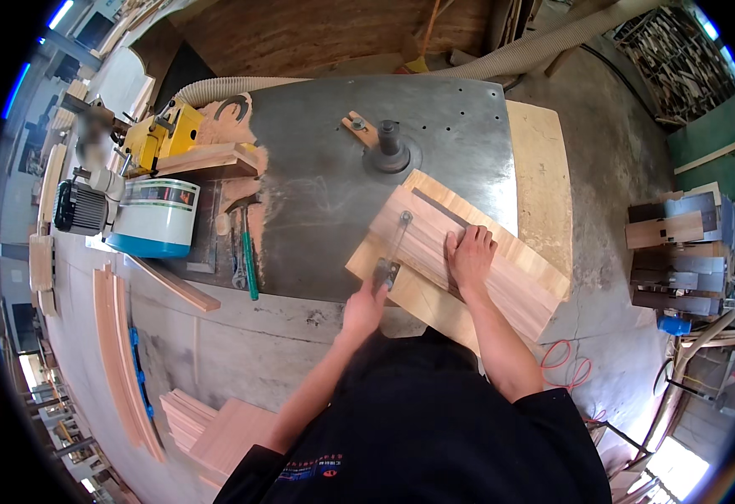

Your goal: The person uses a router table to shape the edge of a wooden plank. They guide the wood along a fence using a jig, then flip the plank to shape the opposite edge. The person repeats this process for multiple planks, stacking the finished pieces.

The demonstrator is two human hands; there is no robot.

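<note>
Pinkish board lies under half-curled right fingers; left fingers close on blurred hardware.

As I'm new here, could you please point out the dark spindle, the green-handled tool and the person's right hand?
Dark spindle [390, 149]: head view, middle of its upright.
Green-handled tool [249, 254]: head view, on its handle.
Right hand [470, 259]: head view, back of the hand.
</note>
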